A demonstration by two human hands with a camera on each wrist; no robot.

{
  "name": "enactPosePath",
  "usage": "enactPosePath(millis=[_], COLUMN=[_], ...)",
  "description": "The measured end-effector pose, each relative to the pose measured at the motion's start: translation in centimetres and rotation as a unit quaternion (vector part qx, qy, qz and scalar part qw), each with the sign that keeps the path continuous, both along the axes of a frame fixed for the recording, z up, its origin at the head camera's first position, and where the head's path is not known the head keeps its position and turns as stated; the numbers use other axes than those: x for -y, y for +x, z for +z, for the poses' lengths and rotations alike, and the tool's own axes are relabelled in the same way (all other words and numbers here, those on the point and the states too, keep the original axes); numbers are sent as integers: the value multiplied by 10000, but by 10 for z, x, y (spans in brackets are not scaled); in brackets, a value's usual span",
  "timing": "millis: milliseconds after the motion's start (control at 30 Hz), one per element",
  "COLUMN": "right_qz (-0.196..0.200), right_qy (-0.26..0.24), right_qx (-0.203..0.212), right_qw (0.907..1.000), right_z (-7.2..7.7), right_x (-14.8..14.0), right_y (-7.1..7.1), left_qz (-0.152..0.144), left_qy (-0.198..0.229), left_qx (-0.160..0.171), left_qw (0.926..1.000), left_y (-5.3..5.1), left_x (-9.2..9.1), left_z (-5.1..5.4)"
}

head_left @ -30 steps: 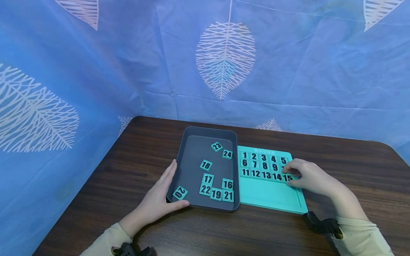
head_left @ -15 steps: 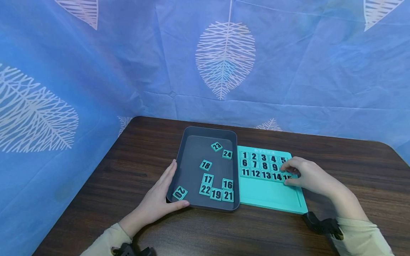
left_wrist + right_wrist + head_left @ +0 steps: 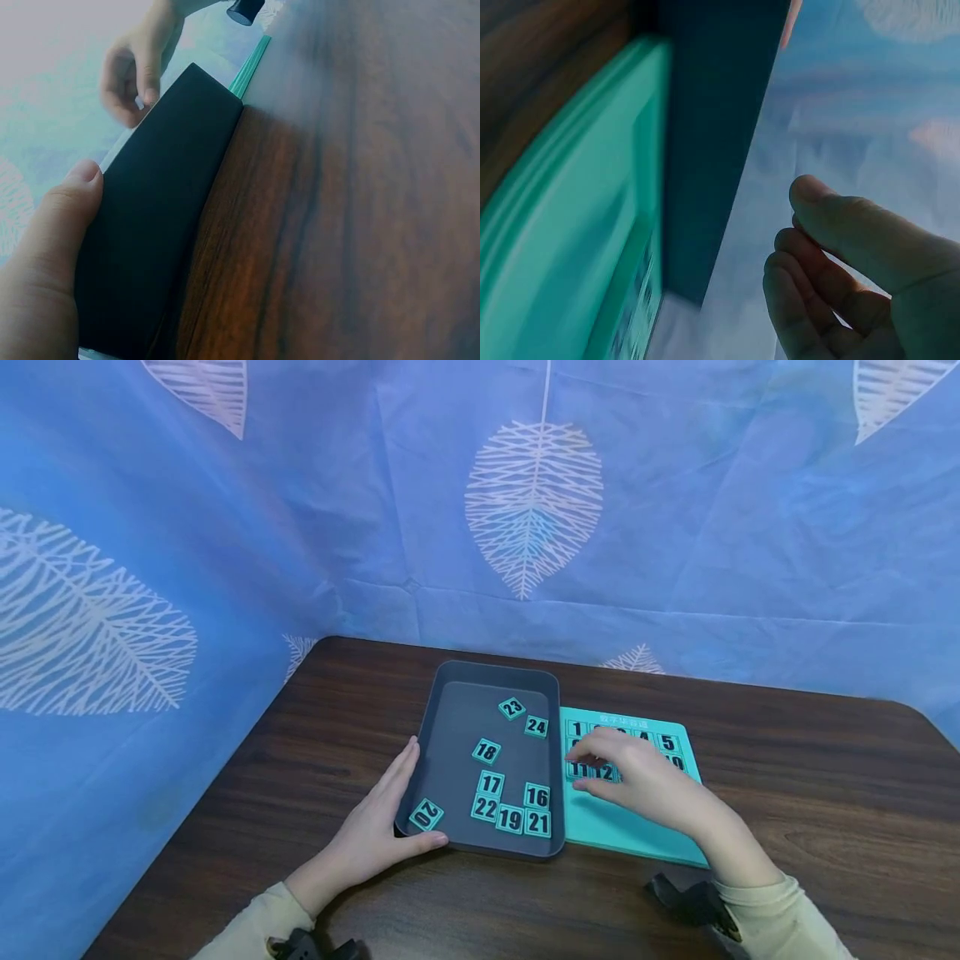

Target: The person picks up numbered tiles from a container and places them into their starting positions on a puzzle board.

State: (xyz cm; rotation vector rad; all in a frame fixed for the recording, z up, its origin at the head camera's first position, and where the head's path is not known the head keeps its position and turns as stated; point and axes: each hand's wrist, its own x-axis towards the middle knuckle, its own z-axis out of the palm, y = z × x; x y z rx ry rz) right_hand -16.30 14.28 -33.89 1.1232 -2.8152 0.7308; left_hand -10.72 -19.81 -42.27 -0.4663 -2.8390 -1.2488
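A dark grey tray (image 3: 457, 727) holds several loose number tiles, among them tile 18 (image 3: 487, 751), tile 16 (image 3: 537, 795) and tile 20 (image 3: 426, 815). My left hand (image 3: 371, 831) rests against the tray's near left corner. Its straight fingers lie along the left side; the thumb (image 3: 60, 214) touches the front wall. To the tray's right lies a turquoise number board (image 3: 630, 827), its upper rows filled with tiles. Over these rows hovers my right hand (image 3: 645, 781), fingers loosely bent, thumb and fingertips apart with nothing between them. It hides part of the rows.
The tray and board stand side by side on a dark wooden table (image 3: 810, 793). Blue cloth with white leaf prints (image 3: 675, 510) hangs behind and to the left. Black wrist devices (image 3: 693, 906) sit at both sleeves.
My right hand has left the tile 15 area at the board's right and moved left over the board towards the tray. The left hand stays at the tray. The view has shifted slightly.
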Motion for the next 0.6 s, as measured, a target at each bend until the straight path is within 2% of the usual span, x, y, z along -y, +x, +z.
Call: enactPosePath(millis=[100,300,600], right_qz=[228,636,465], right_qy=[114,317,711], right_qx=[67,-87,-582], right_qw=[9997,9974,9947], right_z=[-3,-14,-26], right_x=[20,43,51], right_y=[0,-2,-3], left_qz=[0,-23,7], left_qy=[33,45,4], left_qx=[29,13,-20], left_qw=[10000,10000,10000], left_y=[0,0,-1], left_x=[0,0,0], left_z=[-1,-2,-1])
